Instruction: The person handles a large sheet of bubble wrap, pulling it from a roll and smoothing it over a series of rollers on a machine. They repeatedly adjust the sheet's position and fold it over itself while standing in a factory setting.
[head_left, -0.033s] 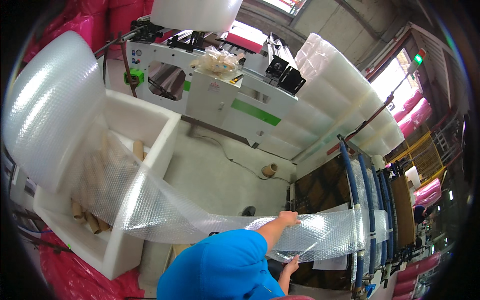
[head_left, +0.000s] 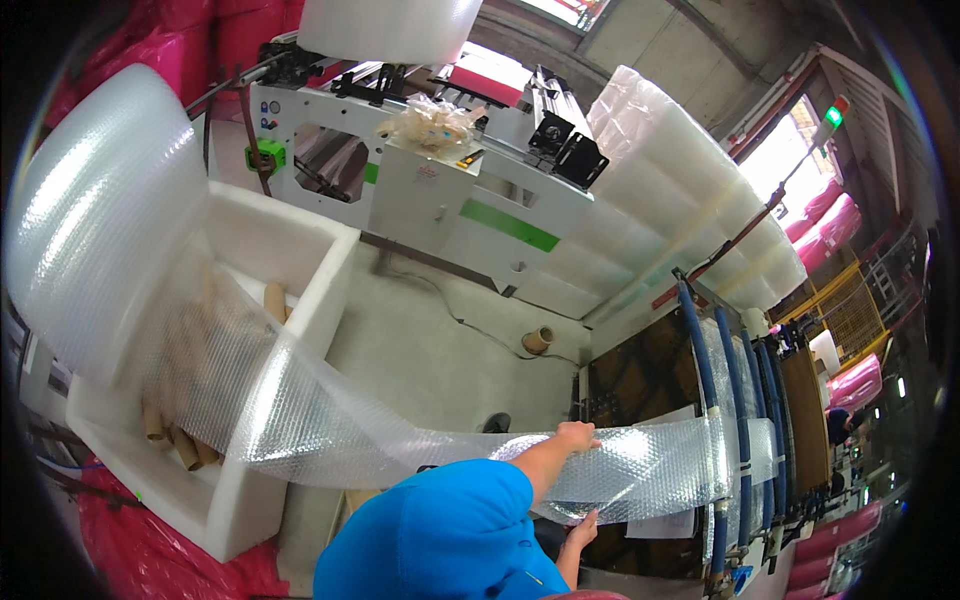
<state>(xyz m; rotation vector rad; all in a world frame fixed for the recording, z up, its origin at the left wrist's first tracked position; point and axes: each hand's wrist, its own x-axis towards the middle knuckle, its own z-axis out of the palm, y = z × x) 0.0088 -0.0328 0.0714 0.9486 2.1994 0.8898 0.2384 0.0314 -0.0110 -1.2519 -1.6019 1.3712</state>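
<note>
A long strip of clear bubble wrap (head_left: 650,465) stretches from a large roll (head_left: 95,220) on the left to the blue rollers (head_left: 703,360) of a machine on the right. My left hand (head_left: 575,437), at the end of a blue sleeve, is closed on the strip's far edge. On the near edge my right hand (head_left: 581,530) pinches the film, with its fingers partly hidden beneath. Between my hands and the rollers the film lies fairly flat; toward the roll it is twisted and folded.
A white foam bin (head_left: 340,270) at left holds several cardboard tubes (head_left: 185,447). One brown tube (head_left: 538,340) stands on the grey floor. A white machine (head_left: 420,200) with green stripes is at the back, beside stacked white rolls (head_left: 690,190). Pink bundles (head_left: 165,540) lie lower left.
</note>
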